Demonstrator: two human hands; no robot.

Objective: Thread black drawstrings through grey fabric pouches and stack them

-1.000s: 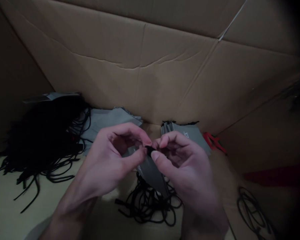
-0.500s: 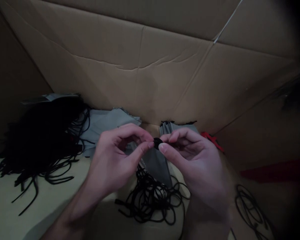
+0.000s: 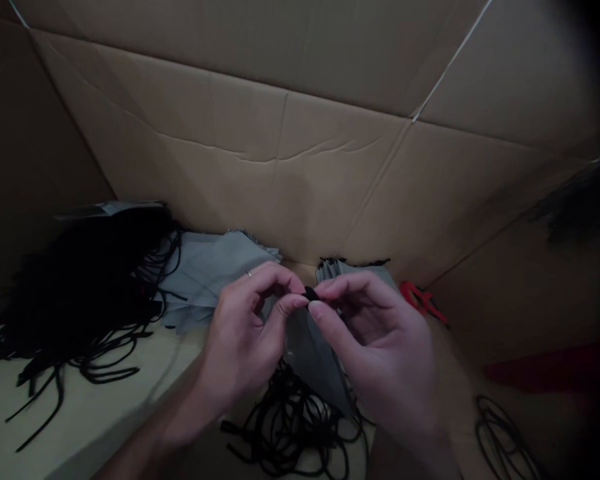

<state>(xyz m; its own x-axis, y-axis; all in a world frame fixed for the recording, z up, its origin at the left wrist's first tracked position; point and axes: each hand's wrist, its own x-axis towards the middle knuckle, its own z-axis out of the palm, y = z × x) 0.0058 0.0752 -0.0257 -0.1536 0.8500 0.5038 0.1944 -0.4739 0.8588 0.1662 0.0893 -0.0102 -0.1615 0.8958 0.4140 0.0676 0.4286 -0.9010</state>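
Note:
My left hand (image 3: 245,333) and my right hand (image 3: 375,340) meet fingertip to fingertip over a small black stopper (image 3: 310,294), both pinching it. A grey fabric pouch (image 3: 315,357) hangs down from the pinch between the hands. Under the hands lies a tangle of black cords (image 3: 290,423). A ring shows on a finger of my left hand.
A big heap of black cords (image 3: 75,287) lies at the left beside a pile of grey pouches (image 3: 205,273). Another stack of grey pouches (image 3: 350,272) stands behind my right hand, with a red object (image 3: 420,300) next to it. Cardboard walls (image 3: 290,173) enclose the back; more cord (image 3: 505,433) lies at the right.
Both hands have stayed pinched together on the stopper and sunk slightly in the picture; the view has tilted a little and the pouch hangs lower between them.

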